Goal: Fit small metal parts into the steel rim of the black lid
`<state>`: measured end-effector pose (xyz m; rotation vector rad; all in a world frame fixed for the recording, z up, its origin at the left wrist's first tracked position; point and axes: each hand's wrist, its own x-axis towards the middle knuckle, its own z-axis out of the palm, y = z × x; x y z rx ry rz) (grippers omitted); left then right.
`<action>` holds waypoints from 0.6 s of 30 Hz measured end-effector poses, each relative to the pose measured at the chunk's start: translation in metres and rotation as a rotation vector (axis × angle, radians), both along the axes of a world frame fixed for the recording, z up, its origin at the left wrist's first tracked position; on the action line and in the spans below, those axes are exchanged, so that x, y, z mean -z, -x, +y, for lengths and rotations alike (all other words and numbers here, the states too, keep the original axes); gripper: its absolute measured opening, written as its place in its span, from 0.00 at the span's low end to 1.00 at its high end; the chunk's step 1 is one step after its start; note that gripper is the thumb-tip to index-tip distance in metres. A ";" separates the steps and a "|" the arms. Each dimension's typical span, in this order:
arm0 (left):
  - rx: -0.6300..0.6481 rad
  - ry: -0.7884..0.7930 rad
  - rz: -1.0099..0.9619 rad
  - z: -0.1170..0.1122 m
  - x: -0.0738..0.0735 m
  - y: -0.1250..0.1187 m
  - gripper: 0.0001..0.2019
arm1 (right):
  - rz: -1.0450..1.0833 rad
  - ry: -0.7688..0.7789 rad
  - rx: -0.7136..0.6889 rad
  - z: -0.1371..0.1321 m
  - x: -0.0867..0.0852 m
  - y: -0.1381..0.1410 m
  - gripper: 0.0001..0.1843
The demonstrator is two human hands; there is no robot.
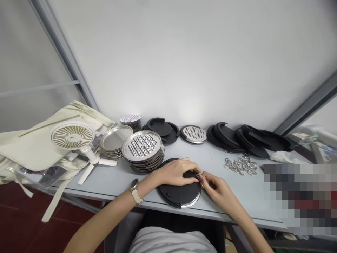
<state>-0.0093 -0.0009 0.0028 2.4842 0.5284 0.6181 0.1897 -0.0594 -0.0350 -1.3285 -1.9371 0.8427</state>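
Observation:
A round black disc with a metal rim (181, 195) lies at the near edge of the grey table (110, 181). My left hand (177, 172), a watch on its wrist, rests on top of the disc with curled fingers pressing near its right edge. My right hand (214, 188) pinches a small metal ring (198, 174) at that same edge, fingertips meeting those of the left hand. A pile of loose metal rings (240, 165) lies to the right of both hands.
A stack of perforated metal grater discs (143, 149) and plain metal lids (116, 140) stand left of the hands. Black covers (163, 128), (237, 138) line the back wall beside another grater disc (194, 134). A small white fan (73, 138) rests on cream cloth bags at left.

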 end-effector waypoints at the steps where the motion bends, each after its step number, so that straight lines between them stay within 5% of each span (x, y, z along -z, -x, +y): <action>1: 0.006 0.006 -0.002 0.000 0.000 0.000 0.12 | 0.005 0.005 -0.007 0.000 0.000 0.000 0.22; 12: -0.009 -0.082 -0.040 -0.001 -0.003 -0.001 0.12 | 0.052 -0.021 0.095 0.000 0.001 0.000 0.21; 18: -0.008 -0.043 -0.023 0.000 -0.001 0.000 0.11 | -0.007 -0.029 0.036 0.001 -0.003 0.001 0.21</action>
